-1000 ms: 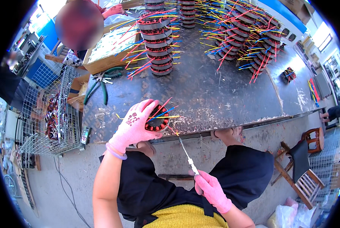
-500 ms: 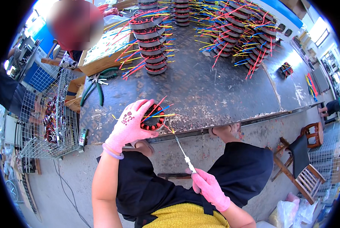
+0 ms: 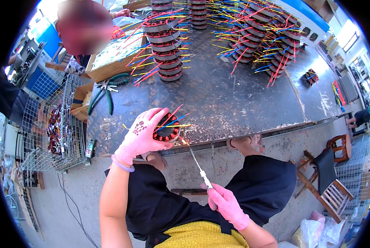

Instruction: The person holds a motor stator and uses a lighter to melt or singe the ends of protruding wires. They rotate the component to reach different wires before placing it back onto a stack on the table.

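My left hand [image 3: 140, 134], in a pink glove, grips a motor stator [image 3: 175, 131] at the table's near edge. The stator is a ring with red windings, and red, blue and yellow lead wires stick out of it. My right hand [image 3: 227, 206], also gloved in pink, is closed round the handle of a slim rod-shaped tool [image 3: 203, 172] with a white collar and a thin metal shaft. At the tool's tip an orange, flame-like glow [image 3: 185, 141] shows just off the stator's lower right side. Whether the tip touches a wire is too small to tell.
Tall stacks of wired stators [image 3: 164, 53] stand at the back of the dark table [image 3: 218, 107]. Green-handled pliers [image 3: 106, 91] lie at left beside a wooden box [image 3: 100, 74]. A wire basket [image 3: 75, 136] is left of the table, a folding chair [image 3: 327, 177] right. A person [image 3: 83, 31] works across it.
The tool's tip and its orange glow have shifted slightly left and up, toward the stator. My left hand and the stator hold almost still. The person opposite has moved a hand over the box.
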`<control>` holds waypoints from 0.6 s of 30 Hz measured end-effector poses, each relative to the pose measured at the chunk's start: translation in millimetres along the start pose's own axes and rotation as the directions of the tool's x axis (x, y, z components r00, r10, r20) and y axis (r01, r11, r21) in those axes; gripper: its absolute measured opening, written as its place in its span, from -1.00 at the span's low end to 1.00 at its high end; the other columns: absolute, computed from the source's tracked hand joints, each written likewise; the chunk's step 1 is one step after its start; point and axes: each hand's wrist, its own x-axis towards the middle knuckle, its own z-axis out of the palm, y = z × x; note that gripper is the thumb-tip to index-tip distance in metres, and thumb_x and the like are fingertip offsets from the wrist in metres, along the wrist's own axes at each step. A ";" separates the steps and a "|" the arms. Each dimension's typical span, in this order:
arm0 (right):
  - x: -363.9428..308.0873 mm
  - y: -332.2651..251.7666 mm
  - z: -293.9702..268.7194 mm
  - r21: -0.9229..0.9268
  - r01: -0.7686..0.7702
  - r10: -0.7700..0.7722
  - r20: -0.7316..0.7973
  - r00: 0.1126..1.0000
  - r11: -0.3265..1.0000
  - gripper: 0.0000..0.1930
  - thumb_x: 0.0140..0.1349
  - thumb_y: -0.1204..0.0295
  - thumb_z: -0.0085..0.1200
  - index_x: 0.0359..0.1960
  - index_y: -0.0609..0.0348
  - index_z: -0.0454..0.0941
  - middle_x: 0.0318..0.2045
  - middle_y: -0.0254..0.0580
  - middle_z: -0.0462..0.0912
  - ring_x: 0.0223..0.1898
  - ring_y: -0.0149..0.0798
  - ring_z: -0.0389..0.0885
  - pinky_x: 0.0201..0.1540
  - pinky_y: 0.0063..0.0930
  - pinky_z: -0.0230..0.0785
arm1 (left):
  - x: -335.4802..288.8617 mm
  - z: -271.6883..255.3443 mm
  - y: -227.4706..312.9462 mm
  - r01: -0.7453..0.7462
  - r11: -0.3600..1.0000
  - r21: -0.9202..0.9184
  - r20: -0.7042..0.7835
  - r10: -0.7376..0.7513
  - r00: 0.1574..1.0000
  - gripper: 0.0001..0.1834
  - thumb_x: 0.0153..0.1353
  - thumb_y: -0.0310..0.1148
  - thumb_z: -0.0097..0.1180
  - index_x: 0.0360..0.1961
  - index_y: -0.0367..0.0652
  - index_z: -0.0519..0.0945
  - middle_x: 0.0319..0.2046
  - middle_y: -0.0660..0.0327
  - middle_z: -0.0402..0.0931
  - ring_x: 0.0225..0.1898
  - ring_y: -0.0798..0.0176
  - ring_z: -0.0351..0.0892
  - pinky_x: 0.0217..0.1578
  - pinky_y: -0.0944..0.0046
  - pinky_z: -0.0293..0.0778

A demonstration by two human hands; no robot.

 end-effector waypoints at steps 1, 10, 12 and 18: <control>-0.4 -0.8 0.0 -0.015 0.001 -0.001 -0.005 1.000 1.000 -0.59 0.52 0.27 -0.09 0.24 0.27 0.49 -0.59 -0.50 0.39 -0.53 -0.59 0.31 -0.45 -0.63 0.16 | -0.3 0.6 -0.4 -0.001 1.000 0.003 -0.004 0.001 1.000 0.10 -0.26 -0.10 0.58 0.37 -0.18 0.35 0.26 -0.04 0.36 0.29 -0.16 0.35 0.31 -0.01 0.28; -3.4 -9.2 4.2 -0.004 -0.009 0.009 -0.012 1.000 1.000 -0.60 0.54 0.33 -0.10 0.26 0.32 0.46 -0.58 -0.53 0.33 -0.54 -0.59 0.20 -0.48 -0.65 0.03 | -0.1 -0.8 1.3 0.005 1.000 0.000 -0.011 -0.005 1.000 0.09 -0.25 -0.10 0.59 0.36 -0.20 0.37 0.26 -0.06 0.36 0.28 -0.17 0.36 0.29 -0.01 0.29; -2.6 -7.5 4.1 0.024 -0.001 0.002 -0.002 1.000 1.000 -0.60 0.53 0.33 -0.10 0.26 0.32 0.45 -0.58 -0.53 0.32 -0.54 -0.59 0.20 -0.47 -0.65 0.04 | -0.1 -0.2 1.5 0.007 1.000 0.003 -0.012 -0.007 1.000 0.09 -0.25 -0.09 0.59 0.36 -0.21 0.36 0.26 -0.06 0.36 0.27 -0.18 0.37 0.29 -0.01 0.30; -2.8 -1.8 -1.2 0.042 -0.002 0.001 0.021 1.000 0.999 -0.61 0.52 0.29 -0.08 0.23 0.27 0.49 -0.53 -0.51 0.37 -0.52 -0.58 0.31 -0.44 -0.63 0.18 | -0.2 -0.3 2.4 0.004 1.000 0.015 -0.017 -0.004 1.000 0.10 -0.25 -0.08 0.60 0.36 -0.21 0.36 0.25 -0.07 0.36 0.26 -0.19 0.38 0.28 -0.01 0.31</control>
